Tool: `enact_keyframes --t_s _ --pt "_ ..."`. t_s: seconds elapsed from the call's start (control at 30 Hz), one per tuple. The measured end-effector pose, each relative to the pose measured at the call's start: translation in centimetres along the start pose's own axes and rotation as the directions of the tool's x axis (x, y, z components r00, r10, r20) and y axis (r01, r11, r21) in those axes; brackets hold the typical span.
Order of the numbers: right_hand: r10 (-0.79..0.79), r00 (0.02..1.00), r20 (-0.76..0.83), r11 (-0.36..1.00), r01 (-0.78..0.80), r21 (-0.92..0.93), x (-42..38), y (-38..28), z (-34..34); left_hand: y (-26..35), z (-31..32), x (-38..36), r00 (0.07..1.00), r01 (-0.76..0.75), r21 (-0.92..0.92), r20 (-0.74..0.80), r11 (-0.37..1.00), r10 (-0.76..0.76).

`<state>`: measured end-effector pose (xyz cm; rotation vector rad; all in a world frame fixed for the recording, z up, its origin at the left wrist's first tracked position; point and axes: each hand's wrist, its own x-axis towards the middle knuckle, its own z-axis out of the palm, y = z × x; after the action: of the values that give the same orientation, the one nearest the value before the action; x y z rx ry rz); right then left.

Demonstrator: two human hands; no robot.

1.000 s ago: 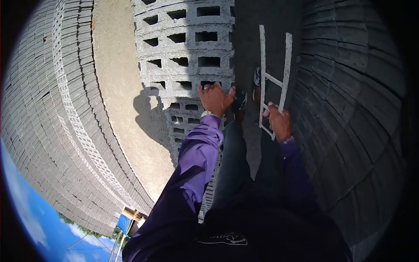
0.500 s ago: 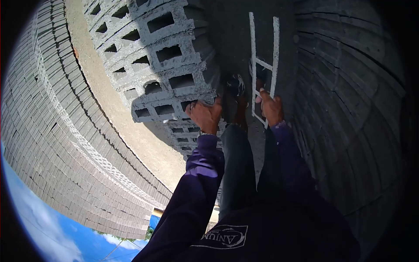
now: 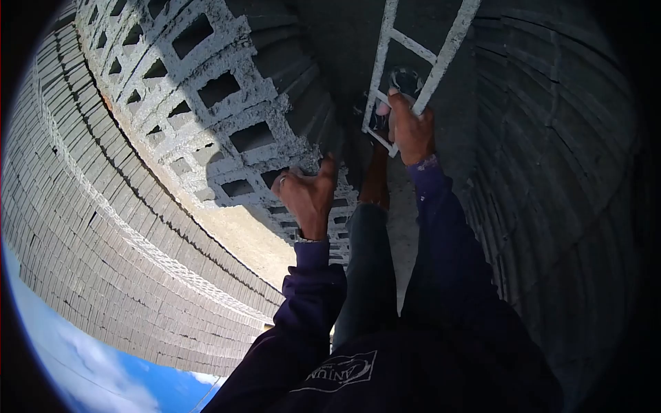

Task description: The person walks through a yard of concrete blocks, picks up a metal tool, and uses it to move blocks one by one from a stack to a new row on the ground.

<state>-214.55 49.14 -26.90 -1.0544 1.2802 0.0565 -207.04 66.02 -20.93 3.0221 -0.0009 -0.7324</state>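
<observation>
At the near end of the stacked hollow concrete blocks (image 3: 256, 163), my left hand (image 3: 308, 198) is bent over the edge of the last block. Its fingers curl at a dark hollow and the thumb lies on the shadowed side; the fingertips are partly hidden. My right hand (image 3: 411, 131) is closed around one long bar of a pale, rough metal frame (image 3: 446, 58). Two long rails joined by short crossbars give this frame a ladder-like look. It hangs in front of my legs, above my shoes.
A tall stack of grey blocks (image 3: 558, 158) rises close on my right, in shadow. Farther left stands a long sunlit block wall (image 3: 89, 227), beyond a strip of pale ground (image 3: 244, 237). My shoe (image 3: 405, 81) is on the shaded floor between the stacks.
My right hand and the metal frame have come up and appear larger. The blocks have shifted left in view with my left hand still at their end. My feet have changed position.
</observation>
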Motion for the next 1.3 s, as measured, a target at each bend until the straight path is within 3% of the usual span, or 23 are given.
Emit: enact_keyframes --t_s 0.03,0.07,0.1,0.17,0.23,0.37,0.4,0.47,0.5,0.57,0.77,0.9,0.93,0.97,1.0,1.03,1.07,1.1,1.13,1.17,1.3 --pt "0.009 1.000 0.006 0.997 -0.009 -0.078 0.0 -0.5 0.4 0.2 -0.4 0.2 1.000 -0.024 -0.051 -0.006 0.998 0.024" --pt "0.019 1.000 -0.005 1.000 -0.019 -0.023 -0.9 -1.3 0.9 -0.2 0.2 0.1 0.998 -0.015 0.062 -0.064 0.998 0.019" --pt "0.045 0.999 0.018 0.998 -0.046 0.050 -2.0 -2.5 1.1 -1.0 0.9 0.2 0.987 -0.104 0.000 -0.122 0.995 0.103" --pt "0.024 0.998 0.057 0.993 -0.030 0.111 -4.3 -4.9 1.3 0.0 -0.3 -0.2 0.990 -0.079 0.025 -0.118 0.997 0.081" --pt "-0.131 0.985 0.109 0.990 0.124 0.070 -6.8 -7.8 1.6 -0.8 0.2 -0.1 0.980 -0.125 -0.073 -0.167 0.989 0.111" --pt "-0.231 0.945 0.230 0.972 0.233 0.020 -11.0 -12.9 5.4 -1.2 -0.7 -0.4 0.969 -0.176 -0.230 -0.214 0.957 0.127" --pt "-0.251 0.926 0.284 0.964 0.266 -0.015 -11.6 -13.9 7.1 -1.3 -0.9 -0.4 0.968 -0.133 -0.270 -0.243 0.954 0.066" --pt "-0.304 0.869 0.392 0.931 0.357 -0.070 -13.0 -14.9 10.6 -1.9 -1.3 -0.5 0.976 -0.179 -0.277 -0.173 0.944 0.134" --pt "-0.377 0.794 0.476 0.887 0.458 -0.061 -13.4 -15.1 12.4 -2.1 -1.1 -0.6 0.977 -0.140 -0.316 -0.196 0.939 0.080" --pt "-0.378 0.750 0.543 0.864 0.496 -0.083 -15.6 -16.4 16.6 -2.5 -0.8 -0.7 0.968 -0.202 -0.315 -0.209 0.927 0.140" --pt "-0.587 0.422 0.691 0.681 0.718 0.140 -22.3 -20.6 26.7 -3.1 -0.8 -0.7 0.984 -0.174 -0.358 -0.101 0.917 0.147" --pt "-0.500 0.407 0.765 0.685 0.726 0.061 -22.3 -17.4 29.7 -3.1 -0.2 -0.6 0.984 -0.178 -0.358 -0.068 0.917 0.164" --pt "-0.482 0.410 0.774 0.589 0.806 -0.060 -19.8 -14.4 30.2 -3.0 0.0 -0.5 0.984 -0.179 -0.335 -0.071 0.925 0.165" --pt "-0.542 0.338 0.769 0.453 0.889 -0.071 -14.1 -8.8 30.6 -3.1 0.1 -0.6 0.984 -0.177 -0.340 -0.070 0.924 0.163" --pt "-0.490 0.406 0.771 0.433 0.881 -0.188 -13.2 -7.9 30.4 -3.2 0.1 -1.1 0.974 -0.176 -0.351 -0.198 0.920 0.111" --pt "-0.448 0.435 0.781 0.488 0.851 -0.194 -13.6 -8.2 30.7 -3.2 0.4 -1.4 0.945 -0.175 -0.358 -0.323 0.917 0.054" --pt "-0.439 0.444 0.781 0.532 0.829 -0.171 -13.3 -8.4 31.0 -3.0 1.3 -0.7 0.958 -0.232 -0.510 -0.269 0.828 0.103" --pt "-0.423 0.470 0.774 0.578 0.799 -0.169 -13.2 -8.6 30.4 -2.5 1.7 -2.0 0.962 -0.229 -0.520 -0.251 0.823 0.109" --pt "-0.429 0.449 0.784 0.558 0.814 -0.160 -13.3 -9.5 30.1 -2.8 0.6 -1.6 0.976 -0.197 -0.451 -0.173 0.871 0.132" --pt "-0.436 0.459 0.774 0.630 0.770 -0.101 -14.0 -10.4 29.9 -2.8 0.0 -0.7 0.985 -0.167 -0.371 -0.098 0.914 0.140" --pt "-0.516 0.399 0.758 0.660 0.750 0.055 -19.1 -15.8 29.6 -3.1 -0.5 -0.8 0.977 -0.192 -0.403 -0.160 0.895 0.137"
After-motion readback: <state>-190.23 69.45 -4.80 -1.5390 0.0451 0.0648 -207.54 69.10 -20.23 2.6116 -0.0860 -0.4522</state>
